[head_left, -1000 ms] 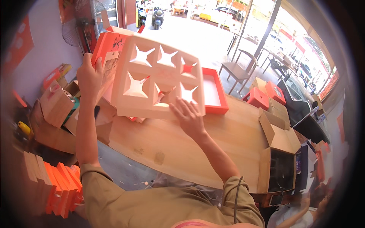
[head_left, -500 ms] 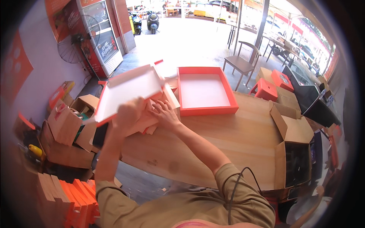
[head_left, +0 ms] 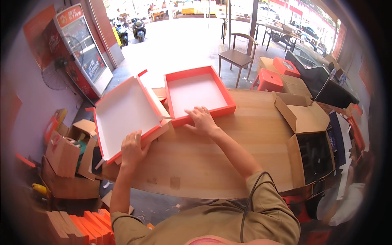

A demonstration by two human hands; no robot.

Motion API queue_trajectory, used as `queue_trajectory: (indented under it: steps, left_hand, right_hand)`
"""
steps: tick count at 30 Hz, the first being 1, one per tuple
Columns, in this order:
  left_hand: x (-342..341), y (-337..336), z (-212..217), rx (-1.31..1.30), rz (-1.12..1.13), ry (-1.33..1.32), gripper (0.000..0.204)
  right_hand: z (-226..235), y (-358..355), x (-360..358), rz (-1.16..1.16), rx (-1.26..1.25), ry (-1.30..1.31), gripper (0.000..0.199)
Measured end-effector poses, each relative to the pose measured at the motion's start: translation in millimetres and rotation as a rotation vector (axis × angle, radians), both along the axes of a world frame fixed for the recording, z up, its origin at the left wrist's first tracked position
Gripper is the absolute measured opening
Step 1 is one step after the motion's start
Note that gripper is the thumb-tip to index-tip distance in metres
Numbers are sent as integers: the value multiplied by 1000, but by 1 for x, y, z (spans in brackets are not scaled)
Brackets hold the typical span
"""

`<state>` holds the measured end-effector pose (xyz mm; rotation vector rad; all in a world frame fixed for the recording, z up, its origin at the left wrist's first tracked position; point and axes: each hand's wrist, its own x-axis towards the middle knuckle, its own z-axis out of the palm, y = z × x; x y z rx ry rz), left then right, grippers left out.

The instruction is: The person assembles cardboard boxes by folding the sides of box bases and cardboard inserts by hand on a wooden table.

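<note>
A partly folded red cardboard box [head_left: 126, 110] with a white inside lies at the table's left, its corner flaps sticking out. My left hand [head_left: 134, 148] is closed over its near wall, fingertips on the inner side and thumb outside. To the right stands a red box tray [head_left: 198, 92] with a white floor and all its walls upright. My right hand [head_left: 202, 121] is at this tray's near wall, fingers spread and fingertips over the rim. Beneath the left box, more pale cardboard [head_left: 154, 100] shows, mostly hidden.
The wooden table [head_left: 212, 163] spans the middle. An open brown carton [head_left: 312, 151] with dark contents stands at its right end. Cartons [head_left: 67, 149] crowd the left side, and orange flat pieces [head_left: 92, 226] are stacked lower left. Beyond the table are a chair [head_left: 237, 57] and a red stool [head_left: 267, 80].
The left box has come down from a raised, tilted position. My right hand has left the cardboard beneath it and moved right to the tray's near wall. The head view has shifted.
</note>
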<state>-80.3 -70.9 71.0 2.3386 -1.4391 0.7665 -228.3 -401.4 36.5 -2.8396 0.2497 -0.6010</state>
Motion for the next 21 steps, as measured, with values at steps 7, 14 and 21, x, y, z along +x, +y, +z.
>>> queue_trajectory:
  steps: [7,14,21]
  left_hand:
    - [8,13,-16,62,48,28,40]
    - [12,19,-8,5,177,58,18]
    - [24,-30,-5,52,273,76,26]
  right_hand:
    - [6,-31,-55,-91,112,9,49]
    - [26,-92,-153,-269,194,-12,19]
    - [-5,-179,-180,-88,388,-94,35]
